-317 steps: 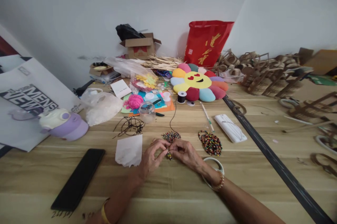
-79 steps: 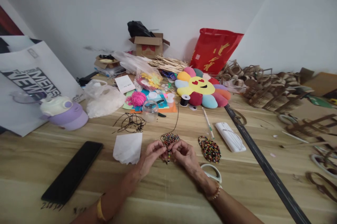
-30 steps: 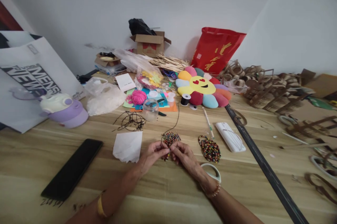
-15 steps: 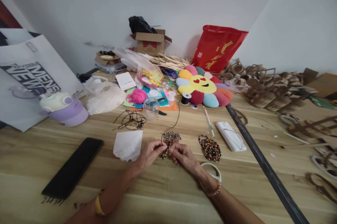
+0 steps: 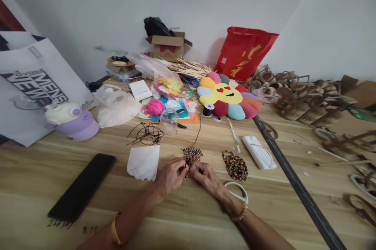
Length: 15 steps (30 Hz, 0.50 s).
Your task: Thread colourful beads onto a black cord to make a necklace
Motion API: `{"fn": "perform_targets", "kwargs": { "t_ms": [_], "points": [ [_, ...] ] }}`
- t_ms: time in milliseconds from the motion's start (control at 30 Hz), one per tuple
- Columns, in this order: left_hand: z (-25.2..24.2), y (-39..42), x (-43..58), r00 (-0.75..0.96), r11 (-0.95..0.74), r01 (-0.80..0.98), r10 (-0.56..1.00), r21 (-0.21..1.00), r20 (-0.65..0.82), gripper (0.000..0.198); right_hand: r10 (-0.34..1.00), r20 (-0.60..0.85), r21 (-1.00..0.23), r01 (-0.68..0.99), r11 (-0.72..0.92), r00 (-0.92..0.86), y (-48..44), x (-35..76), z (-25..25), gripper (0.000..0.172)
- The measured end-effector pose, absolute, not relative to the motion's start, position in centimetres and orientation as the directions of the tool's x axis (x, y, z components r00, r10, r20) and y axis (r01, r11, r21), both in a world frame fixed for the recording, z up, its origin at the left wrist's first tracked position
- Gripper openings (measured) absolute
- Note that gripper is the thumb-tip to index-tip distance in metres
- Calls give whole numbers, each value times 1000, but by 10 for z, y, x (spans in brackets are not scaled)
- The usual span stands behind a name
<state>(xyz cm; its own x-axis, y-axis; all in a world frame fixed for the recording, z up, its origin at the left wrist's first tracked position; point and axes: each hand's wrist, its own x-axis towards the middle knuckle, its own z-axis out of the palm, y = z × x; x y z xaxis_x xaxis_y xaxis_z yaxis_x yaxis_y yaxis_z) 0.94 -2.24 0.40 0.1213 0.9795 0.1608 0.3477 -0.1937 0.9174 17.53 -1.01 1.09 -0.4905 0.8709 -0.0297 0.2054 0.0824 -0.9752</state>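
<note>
My left hand and my right hand meet over the table, fingertips pinched close together. Between them a thin black cord comes in from the black spool; its end is hidden at my fingers. Loose multicoloured beads lie just beyond the fingertips, and a few show beneath them. To the right of my right hand sits a coil of strung beads, with a roll of white tape beside my wrist. A white paper piece lies left of my left hand.
A black phone lies at the left, near a purple cap. Cut black cords, a clear jar and pink yarn stand beyond the hands. Flower cushion, white case and small baskets are farther right.
My left hand has turned, its back now more upward, and its fingers have curled in. The cord loop that stood up by its fingertips has dropped. The view has shifted slightly.
</note>
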Motion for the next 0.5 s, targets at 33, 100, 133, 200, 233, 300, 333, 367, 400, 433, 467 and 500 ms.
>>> {"fn": "perform_targets", "kwargs": {
  "t_ms": [33, 100, 133, 200, 233, 300, 333, 367, 400, 433, 467, 500],
  "points": [
    [4, -21, 8, 99, -191, 348, 981, 918, 166, 21, 863, -32, -979, 189, 74, -503, -12, 175, 12, 38],
    [4, -15, 2, 19, -172, 341, 984, 924, 176, 24, 842, -26, -987, 148, 64, -539, -19, 173, 15, 36],
    [4, -11, -3, -22, -135, 339, 988, 931, 151, 24, 835, -31, -987, 148, 60, -549, -22, 171, 16, 35],
    [4, -5, -13, -28, -54, 313, 997, 948, 66, 23, 859, -18, -982, 169, 80, -512, -27, 169, 16, 32],
    [4, -2, -17, -32, -40, 294, 998, 955, 52, 23, 876, -5, -980, 179, 93, -482, -27, 169, 14, 32],
    [4, 1, -22, -6, -56, 270, 998, 961, 60, 21, 913, 2, -976, 197, 91, -408, -25, 169, 11, 33],
    [3, 2, -23, 10, -65, 259, 998, 964, 65, 21, 926, 2, -976, 201, 84, -379, -22, 169, 8, 34],
    [3, 2, -23, 28, -70, 249, 997, 966, 65, 21, 933, 1, -976, 202, 79, -360, -19, 170, 6, 36],
    [3, 2, -22, 46, -69, 239, 997, 969, 60, 22, 938, 4, -978, 194, 76, -348, -16, 171, 3, 37],
    [3, 2, -22, 58, -65, 229, 997, 971, 53, 22, 939, 5, -981, 183, 72, -343, -13, 171, 1, 38],
    [4, 1, -21, 69, -63, 222, 996, 973, 48, 22, 941, 4, -983, 173, 67, -339, -12, 171, -1, 38],
    [4, 0, -20, 78, -59, 216, 996, 974, 44, 22, 940, 2, -985, 160, 60, -340, -10, 171, -3, 37]
  ]
}}
